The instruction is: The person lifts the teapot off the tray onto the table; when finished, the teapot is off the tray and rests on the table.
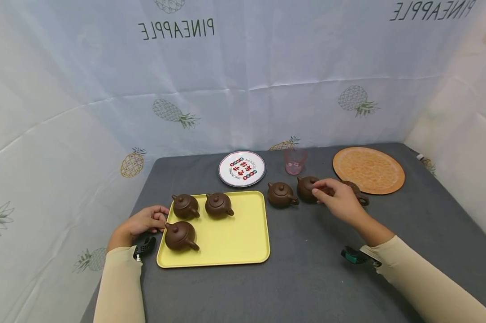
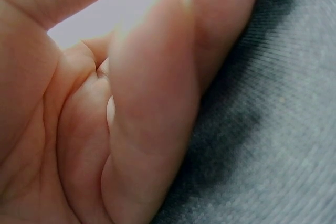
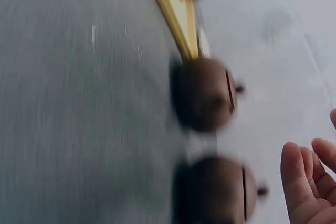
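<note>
Teapots: three on yellow tray, three on worktop. Right hand near the latter, fingers loosely apart, gripping nothing; left hand curled at tray's edge, hold impossible to tell. Likely risks: neighbour knocked through close spacing, lid dropped through tilting.

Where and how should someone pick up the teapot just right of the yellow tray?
Probably take the teapot by its handle, coming from the right and near side: the handle juts that way, while the spout points left.
</note>
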Available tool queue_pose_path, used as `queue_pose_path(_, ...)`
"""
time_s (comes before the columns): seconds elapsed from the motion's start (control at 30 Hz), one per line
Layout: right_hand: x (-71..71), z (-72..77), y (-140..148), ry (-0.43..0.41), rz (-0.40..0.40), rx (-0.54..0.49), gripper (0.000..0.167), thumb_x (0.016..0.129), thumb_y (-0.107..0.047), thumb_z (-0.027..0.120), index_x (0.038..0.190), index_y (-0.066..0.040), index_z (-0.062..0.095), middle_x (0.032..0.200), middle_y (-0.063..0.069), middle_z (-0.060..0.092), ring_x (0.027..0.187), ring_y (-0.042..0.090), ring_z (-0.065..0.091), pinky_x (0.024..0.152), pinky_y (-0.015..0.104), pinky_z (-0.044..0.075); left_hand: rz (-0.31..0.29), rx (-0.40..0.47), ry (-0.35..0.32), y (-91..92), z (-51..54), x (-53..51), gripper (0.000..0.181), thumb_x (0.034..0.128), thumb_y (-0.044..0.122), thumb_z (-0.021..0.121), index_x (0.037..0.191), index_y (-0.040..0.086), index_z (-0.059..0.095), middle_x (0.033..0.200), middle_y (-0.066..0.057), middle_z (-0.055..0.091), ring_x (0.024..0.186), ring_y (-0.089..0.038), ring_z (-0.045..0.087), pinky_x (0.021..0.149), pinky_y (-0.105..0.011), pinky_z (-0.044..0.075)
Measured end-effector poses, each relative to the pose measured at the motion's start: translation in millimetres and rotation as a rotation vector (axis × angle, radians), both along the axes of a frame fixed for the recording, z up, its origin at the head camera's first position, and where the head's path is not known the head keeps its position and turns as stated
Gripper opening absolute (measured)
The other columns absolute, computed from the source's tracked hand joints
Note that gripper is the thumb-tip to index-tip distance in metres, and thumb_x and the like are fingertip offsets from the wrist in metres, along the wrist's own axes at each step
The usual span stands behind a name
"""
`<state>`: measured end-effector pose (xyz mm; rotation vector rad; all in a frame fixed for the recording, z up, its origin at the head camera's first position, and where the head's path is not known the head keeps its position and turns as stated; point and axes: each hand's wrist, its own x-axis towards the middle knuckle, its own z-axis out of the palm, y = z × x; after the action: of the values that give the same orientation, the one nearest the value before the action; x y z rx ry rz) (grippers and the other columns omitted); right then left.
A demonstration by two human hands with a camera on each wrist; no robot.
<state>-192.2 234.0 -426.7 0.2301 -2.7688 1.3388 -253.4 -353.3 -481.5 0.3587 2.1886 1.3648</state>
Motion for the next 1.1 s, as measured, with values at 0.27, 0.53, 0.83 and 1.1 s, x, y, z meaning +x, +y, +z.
queue_pose_path(0.27,-6.3,-18.8,-68,0.004,0.148,-0.092,0.025,0.096,-0.028,0.064,0.111,-0.008,0.067,0.086,0.004,0.065,0.076,0.021,0.064,0.062,0.037,0.047,0.007,0.024,-0.012,0.4,-1.2,-0.2,0.042,0.0872,0.0,0.065,0.12,-0.013,0.042,0.077,-0.003,0.062,0.068,-0.013,0.06,0.057,-0.025,0.047)
queue_pose_path(0.53,-16.2,-35.1,-126,-0.097,0.236,-0.235,0.019,0.094,-0.021,0.066,0.105,-0.006,0.067,0.085,0.013,0.066,0.071,0.024,0.064,0.063,0.035,0.05,0.008,0.017,-0.015,-1.9,-2.6,-0.1,0.044,0.0882,0.0,0.064,0.122,-0.014,0.041,0.078,-0.004,0.062,0.069,-0.015,0.06,0.058,-0.027,0.048)
queue_pose_path(0.83,-35.7,-47.5,-168,-0.264,0.272,-0.437,0.017,0.094,-0.02,0.067,0.101,-0.005,0.067,0.09,0.014,0.061,0.075,0.026,0.061,0.061,0.038,0.056,0.006,0.005,-0.016,0.0,0.5,-2.0,0.043,0.0886,0.0,0.064,0.123,-0.014,0.041,0.079,-0.004,0.062,0.07,-0.015,0.061,0.06,-0.027,0.048)
queue_pose_path(1.1,-47.5,-50.2,-194,-0.331,0.299,-0.428,0.018,0.094,-0.022,0.067,0.095,-0.005,0.061,0.091,0.014,0.056,0.07,0.023,0.06,0.058,0.039,0.056,0.002,0.007,-0.01,-0.2,0.4,0.2,0.043,0.0886,0.0,0.063,0.123,-0.014,0.041,0.079,-0.004,0.063,0.07,-0.015,0.061,0.059,-0.027,0.048)
